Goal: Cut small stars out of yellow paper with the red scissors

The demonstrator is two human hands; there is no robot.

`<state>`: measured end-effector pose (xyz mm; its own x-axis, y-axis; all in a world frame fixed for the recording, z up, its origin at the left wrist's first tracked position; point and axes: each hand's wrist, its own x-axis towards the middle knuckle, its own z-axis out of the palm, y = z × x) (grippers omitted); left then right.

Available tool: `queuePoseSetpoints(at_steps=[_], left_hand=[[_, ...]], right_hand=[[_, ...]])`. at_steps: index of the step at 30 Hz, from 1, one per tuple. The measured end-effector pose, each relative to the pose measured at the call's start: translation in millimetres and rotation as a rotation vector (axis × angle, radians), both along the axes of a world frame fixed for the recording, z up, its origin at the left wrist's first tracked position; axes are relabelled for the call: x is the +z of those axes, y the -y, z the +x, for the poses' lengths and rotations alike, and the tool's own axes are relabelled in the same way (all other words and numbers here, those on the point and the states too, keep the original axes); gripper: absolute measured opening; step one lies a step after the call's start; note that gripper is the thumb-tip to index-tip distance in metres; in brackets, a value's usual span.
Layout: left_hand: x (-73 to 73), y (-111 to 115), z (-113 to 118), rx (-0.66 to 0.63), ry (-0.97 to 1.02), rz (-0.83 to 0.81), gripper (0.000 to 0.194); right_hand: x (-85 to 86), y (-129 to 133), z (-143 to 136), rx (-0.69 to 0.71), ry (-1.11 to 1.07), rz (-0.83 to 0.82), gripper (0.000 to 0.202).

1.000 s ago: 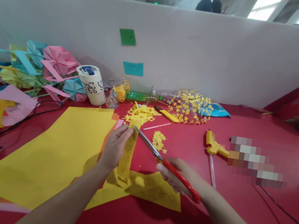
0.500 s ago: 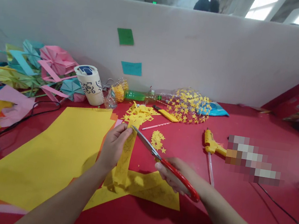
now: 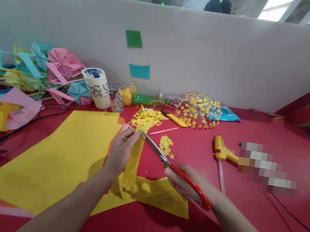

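My left hand (image 3: 121,150) pinches the upper end of a yellow paper strip (image 3: 133,163) that hangs down with faint star outlines drawn on it. Wrapped round the red handles of a pair of scissors (image 3: 177,170) is my right hand (image 3: 183,185). The scissor tips lie at the strip's top, close to my left fingertips; the blades look nearly closed. Small cut yellow stars (image 3: 165,145) lie in a pile just right of the strip. Behind my left hand is a heap of yellow paper scraps (image 3: 147,116). More yellow paper (image 3: 168,198) lies beneath the strip.
A large yellow sheet (image 3: 60,156) covers the left. Glue guns (image 3: 221,150) lie on both sides, with cords. At the back stand a white roll (image 3: 97,89), a green bottle (image 3: 142,98), a yellow utility knife (image 3: 176,119) and star-covered clear plastic (image 3: 199,111). Folded paper flowers (image 3: 63,62) fill the back left.
The whole view has shifted slightly, so everything appears a little further right. My hands, the strip and the scissors keep nearly the same positions relative to each other.
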<state>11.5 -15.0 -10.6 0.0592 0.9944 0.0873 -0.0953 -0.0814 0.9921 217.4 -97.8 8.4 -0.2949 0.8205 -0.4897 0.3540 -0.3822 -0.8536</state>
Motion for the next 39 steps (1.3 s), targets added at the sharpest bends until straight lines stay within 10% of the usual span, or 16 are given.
queuePoseSetpoints(at_steps=[39], left_hand=[[10.1,3,-2,-0.128,0.213,-0.166,0.015]], right_hand=[[3.8,5,5,0.103,-0.076,0.042,0.063]])
